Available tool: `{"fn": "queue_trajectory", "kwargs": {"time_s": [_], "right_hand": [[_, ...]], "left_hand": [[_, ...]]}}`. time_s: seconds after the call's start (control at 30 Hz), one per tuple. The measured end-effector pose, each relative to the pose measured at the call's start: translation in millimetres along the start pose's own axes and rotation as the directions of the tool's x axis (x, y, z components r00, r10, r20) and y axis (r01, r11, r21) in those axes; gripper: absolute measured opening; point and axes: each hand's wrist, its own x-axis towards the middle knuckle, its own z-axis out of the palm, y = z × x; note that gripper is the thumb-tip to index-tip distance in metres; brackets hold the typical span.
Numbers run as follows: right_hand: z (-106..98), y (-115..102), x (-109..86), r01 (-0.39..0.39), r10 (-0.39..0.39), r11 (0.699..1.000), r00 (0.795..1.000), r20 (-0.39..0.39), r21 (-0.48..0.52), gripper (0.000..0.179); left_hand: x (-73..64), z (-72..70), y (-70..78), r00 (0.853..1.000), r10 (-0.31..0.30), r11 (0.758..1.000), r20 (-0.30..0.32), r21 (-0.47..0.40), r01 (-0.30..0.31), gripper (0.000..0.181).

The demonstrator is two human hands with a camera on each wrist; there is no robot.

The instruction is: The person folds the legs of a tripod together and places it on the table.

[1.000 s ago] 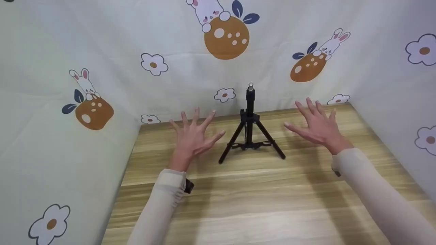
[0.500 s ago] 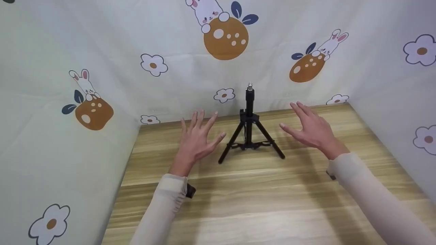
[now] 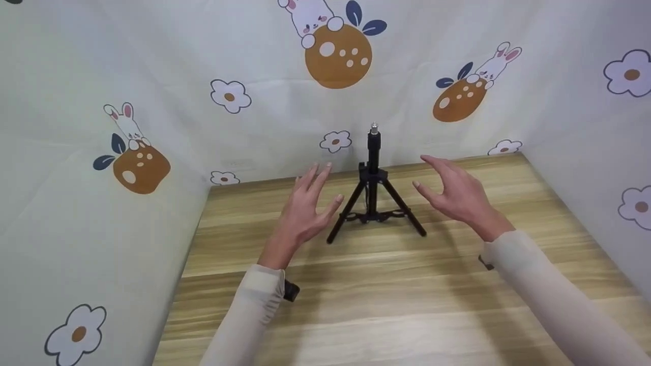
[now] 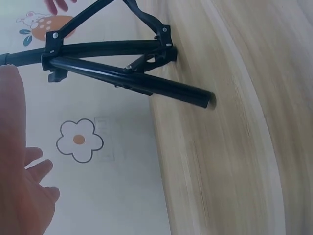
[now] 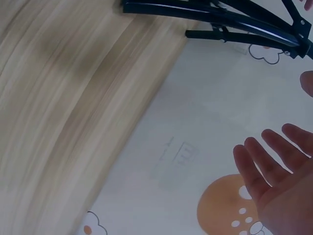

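A small black tripod [image 3: 373,175] stands upright on the wooden table, its legs spread and a silver screw tip on top. To its left my left hand [image 3: 305,208] hovers with fingers extended and thumb pointing toward a tripod leg. My right hand [image 3: 460,195] is held on the other side, palm facing the tripod, fingers relaxed and holding nothing. The left wrist view shows the tripod's leg [image 4: 132,78] beside my thumb and fingertips. In the right wrist view, the tripod [image 5: 230,19] lies beyond the loosely spread fingers of my right hand [image 5: 283,176].
The wood-grain table [image 3: 386,305] runs back to a pale cloth [image 3: 274,127] printed with rabbits, oranges and flowers, which also rises on the left and right sides. A dark wrist camera [image 3: 291,291] sits at my left cuff.
Both hands have moved inward, closer to the tripod. Their widely spread fingers have drawn together and turned so the palms face each other. The tripod has stayed where it was.
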Motion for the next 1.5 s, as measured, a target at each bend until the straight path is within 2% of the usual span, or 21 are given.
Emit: {"fn": "queue_trajectory", "kwargs": {"time_s": [0.1,0.43,0.83,1.0,1.27,1.5], "right_hand": [[-1,-8,2.5,0.018,-0.017,1.000,1.000,-0.026,0.021,0.067],[-6,-37,14.4,0.116,-0.104,0.989,0.986,-0.127,0.092,0.055],[-9,-63,35.7,0.205,-0.163,0.954,0.967,-0.194,0.219,0.045],[-10,-69,41.7,0.214,-0.163,0.943,0.964,-0.209,0.253,0.043],[-12,-73,47.5,0.195,-0.138,0.936,0.969,-0.203,0.292,0.042],[-13,-76,50.8,0.190,-0.132,0.922,0.973,-0.188,0.336,0.043]], "left_hand": [[-1.9,2.8,3.3,1.000,0.004,0.998,-0.008,-0.055,-0.005,0.078],[-9.6,14.7,4.5,0.999,0.011,0.992,-0.040,-0.125,-0.016,0.076],[-22.0,35.9,1.4,0.999,-0.008,0.979,-0.049,-0.202,-0.002,0.078],[-23.8,43.6,2.8,0.999,0.002,0.975,-0.046,-0.223,-0.012,0.076],[-24.8,51.5,2.8,0.996,0.029,0.967,-0.090,-0.250,-0.051,0.071],[-29.0,57.6,0.7,0.998,0.015,0.961,-0.067,-0.274,-0.032,0.066]]}}
